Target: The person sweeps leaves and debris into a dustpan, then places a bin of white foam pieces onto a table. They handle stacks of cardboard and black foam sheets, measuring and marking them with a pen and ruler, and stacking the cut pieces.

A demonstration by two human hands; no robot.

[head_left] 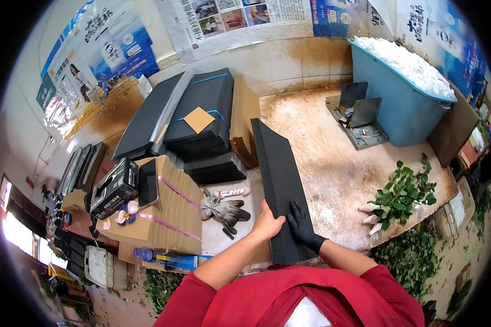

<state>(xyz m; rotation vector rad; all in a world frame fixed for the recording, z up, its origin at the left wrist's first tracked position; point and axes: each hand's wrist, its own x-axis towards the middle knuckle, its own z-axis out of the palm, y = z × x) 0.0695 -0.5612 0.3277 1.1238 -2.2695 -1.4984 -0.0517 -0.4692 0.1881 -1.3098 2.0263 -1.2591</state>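
Observation:
A thick black slab (281, 169), perhaps stacked sheets or a flat box, stands tilted on its edge at the table's front. My bare left hand (268, 222) is closed on its left side, thumb lying toward the right. Across its right face lies my right hand (304, 228) in a black glove, fingers stretched out and pressed flat on the surface. Left of the slab rest a pair of grey work gloves (223, 210) and a white-and-pink tube-like item (232, 193).
Strapped black stacks (199, 109) stand at the back left. Bundled brown cardboard (163, 212) carries a black box (114, 188) and a phone (148, 182). At right are a blue tub (393, 98) of white material, a metal tray (365, 133) and wrapped roses (403, 193).

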